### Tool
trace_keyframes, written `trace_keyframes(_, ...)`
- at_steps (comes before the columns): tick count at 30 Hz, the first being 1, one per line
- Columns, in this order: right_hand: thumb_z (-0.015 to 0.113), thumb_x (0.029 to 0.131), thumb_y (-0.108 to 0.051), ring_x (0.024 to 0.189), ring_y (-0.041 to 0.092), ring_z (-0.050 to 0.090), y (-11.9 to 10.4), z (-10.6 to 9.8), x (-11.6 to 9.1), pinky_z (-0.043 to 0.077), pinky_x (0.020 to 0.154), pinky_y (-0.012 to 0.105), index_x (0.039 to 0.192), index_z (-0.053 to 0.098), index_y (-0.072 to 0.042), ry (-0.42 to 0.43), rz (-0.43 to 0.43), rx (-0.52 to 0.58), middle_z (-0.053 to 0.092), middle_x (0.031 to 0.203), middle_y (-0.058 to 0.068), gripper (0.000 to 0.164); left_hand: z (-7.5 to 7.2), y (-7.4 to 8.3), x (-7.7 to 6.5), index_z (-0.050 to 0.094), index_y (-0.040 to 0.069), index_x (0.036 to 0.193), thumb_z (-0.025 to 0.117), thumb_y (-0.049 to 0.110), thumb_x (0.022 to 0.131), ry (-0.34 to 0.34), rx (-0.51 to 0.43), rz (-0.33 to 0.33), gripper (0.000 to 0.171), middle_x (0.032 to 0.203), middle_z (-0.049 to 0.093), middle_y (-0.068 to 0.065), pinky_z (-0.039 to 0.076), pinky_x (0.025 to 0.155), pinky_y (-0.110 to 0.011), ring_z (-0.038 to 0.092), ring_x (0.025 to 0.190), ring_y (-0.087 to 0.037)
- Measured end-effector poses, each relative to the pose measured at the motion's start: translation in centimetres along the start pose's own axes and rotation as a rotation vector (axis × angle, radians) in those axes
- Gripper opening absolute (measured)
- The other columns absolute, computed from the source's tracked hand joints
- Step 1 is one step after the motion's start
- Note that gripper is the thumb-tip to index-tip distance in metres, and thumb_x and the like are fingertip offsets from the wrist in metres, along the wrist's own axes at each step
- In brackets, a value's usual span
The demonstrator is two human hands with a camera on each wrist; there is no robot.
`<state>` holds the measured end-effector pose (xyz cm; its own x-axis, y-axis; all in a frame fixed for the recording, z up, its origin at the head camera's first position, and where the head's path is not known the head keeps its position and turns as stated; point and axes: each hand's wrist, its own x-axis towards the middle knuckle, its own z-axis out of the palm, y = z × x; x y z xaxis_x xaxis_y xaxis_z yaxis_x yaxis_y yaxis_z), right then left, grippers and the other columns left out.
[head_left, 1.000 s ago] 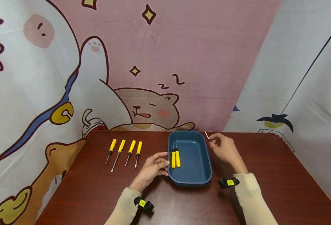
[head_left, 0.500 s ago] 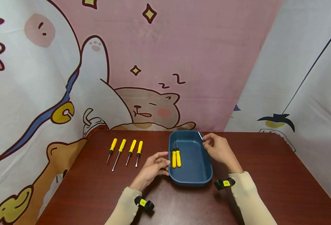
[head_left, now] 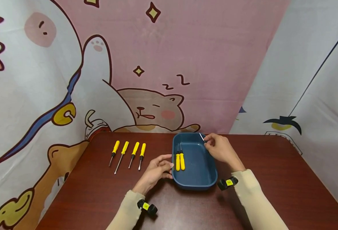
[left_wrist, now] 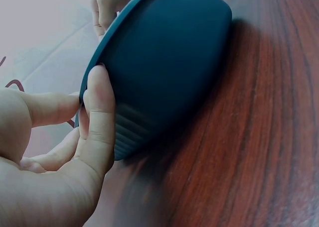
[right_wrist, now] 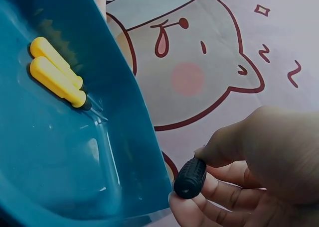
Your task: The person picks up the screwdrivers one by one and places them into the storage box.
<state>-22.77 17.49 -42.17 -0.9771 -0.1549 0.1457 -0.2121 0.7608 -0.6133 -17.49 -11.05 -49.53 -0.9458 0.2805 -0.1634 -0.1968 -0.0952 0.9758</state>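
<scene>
A blue plastic bin (head_left: 196,187) stands on the table. My left hand (head_left: 154,172) pinches its left rim between thumb and fingers; in the left wrist view the fingertips (left_wrist: 101,90) press the outer wall. My right hand (head_left: 221,148) is at the bin's back right corner, holding a small screwdriver with a black ribbed handle (right_wrist: 190,178). Its thin metal shaft (head_left: 202,137) points up and left over the bin. Inside the bin, along the left side, lie two yellow-handled screwdrivers (head_left: 182,161), side by side with shafts toward the back.
Several yellow-handled screwdrivers (head_left: 123,156) lie in a row on the brown wooden table (head_left: 94,198), left of the bin, with tips toward the front. Behind the table's back edge hangs a cartoon-printed cloth (head_left: 209,70).
My right hand has moved left with the screwdriver, from beside the bin to over its back right rim. My left hand has stayed at the left rim.
</scene>
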Motion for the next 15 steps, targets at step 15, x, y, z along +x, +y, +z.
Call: trace_keyframes(15,0.065,0.093,-0.011,0.066,0.017,0.057,-1.4,0.7,1.2,0.049,0.057,0.025,0.112,0.069,0.000,-0.076,0.016,-0.041,0.066,0.085,0.010,0.022,-0.1,0.0,0.0,0.048,0.001,0.148,0.065,0.008,0.099,-0.002,-0.005,-0.004,0.052,0.115,0.062,-0.030,0.063,0.068,-0.028,0.064,0.077,-0.017)
